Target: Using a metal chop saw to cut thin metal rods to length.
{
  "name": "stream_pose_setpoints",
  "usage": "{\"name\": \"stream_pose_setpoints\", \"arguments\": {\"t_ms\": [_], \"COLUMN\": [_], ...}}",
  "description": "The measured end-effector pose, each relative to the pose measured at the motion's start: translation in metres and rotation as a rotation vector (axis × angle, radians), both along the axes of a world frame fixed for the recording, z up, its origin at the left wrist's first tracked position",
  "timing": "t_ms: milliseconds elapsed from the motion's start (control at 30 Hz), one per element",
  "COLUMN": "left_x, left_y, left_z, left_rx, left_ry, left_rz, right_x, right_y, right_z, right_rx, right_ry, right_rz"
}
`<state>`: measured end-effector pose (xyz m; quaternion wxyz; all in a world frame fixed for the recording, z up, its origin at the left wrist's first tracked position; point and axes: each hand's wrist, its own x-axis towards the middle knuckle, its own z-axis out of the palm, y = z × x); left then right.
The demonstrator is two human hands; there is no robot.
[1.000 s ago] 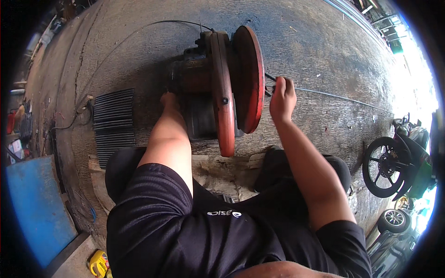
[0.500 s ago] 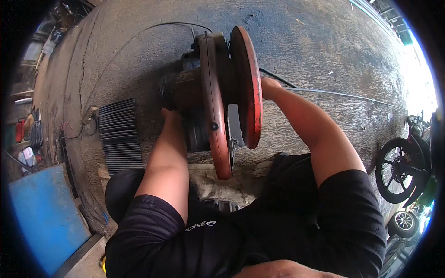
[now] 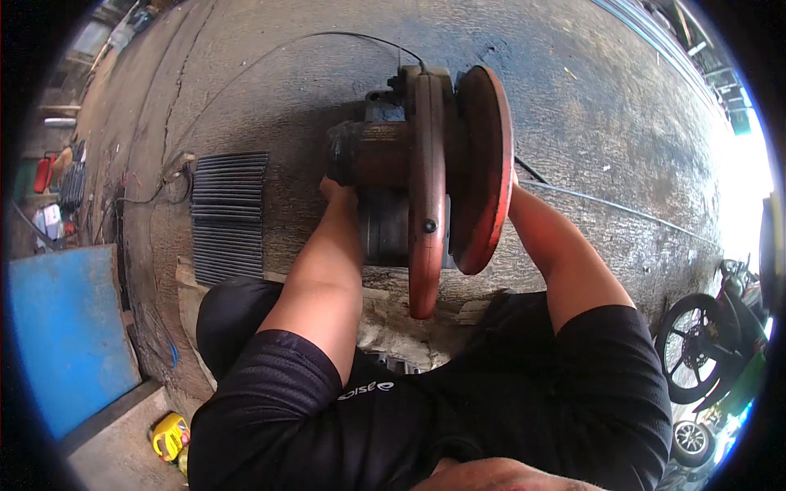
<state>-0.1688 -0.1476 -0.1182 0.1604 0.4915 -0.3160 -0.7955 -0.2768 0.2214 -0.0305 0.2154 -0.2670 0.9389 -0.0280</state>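
A chop saw (image 3: 385, 225) with a worn red handle (image 3: 426, 196) and a round red blade guard (image 3: 495, 180) stands on the ground before me. My left hand (image 3: 334, 190) reaches to the left side of the saw, beneath its dark motor; the fingers are mostly hidden there. Only a sliver of my right hand (image 3: 515, 182) shows past the right edge of the guard, which covers its fingers. What either hand grips cannot be made out. Left of the saw lie two groups of dark metal rods (image 3: 229, 217), side by side in rows.
A thin cable (image 3: 327, 34) curves from the saw's top to the left. A grey rod or line (image 3: 614, 204) runs to the right. At left are a blue panel (image 3: 74, 327) and a yellow item (image 3: 169, 435); at right, a motorcycle wheel (image 3: 692, 348).
The view has shifted, so the saw and rods appear farther right, and the yellow item shows more fully. Both hands stay at the saw; less of the right hand shows past the guard.
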Motion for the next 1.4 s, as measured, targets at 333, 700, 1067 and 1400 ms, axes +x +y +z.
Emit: {"name": "stream_pose_setpoints", "arguments": {"t_ms": [333, 700, 1067, 1400], "left_x": [-0.006, -0.002, -0.004, 0.004], "left_y": [0.016, 0.016, 0.019, 0.004], "left_z": [0.044, 0.052, 0.035, 0.047], "left_rx": [-0.416, -0.135, -0.426, -1.369], "left_ry": [-0.292, -0.173, -0.34, -0.942], "left_rz": [-0.065, 0.018, -0.156, -1.334], "right_x": [0.015, 0.015, 0.011, -0.022], "right_y": [-0.002, 0.005, 0.006, 0.016], "right_z": [0.02, 0.028, 0.037, 0.124], "right_rx": [0.101, 0.116, 0.072, -0.382], "right_ry": [-0.092, -0.093, -0.087, 0.009], "right_rz": [0.048, 0.051, 0.002, -0.439]}}
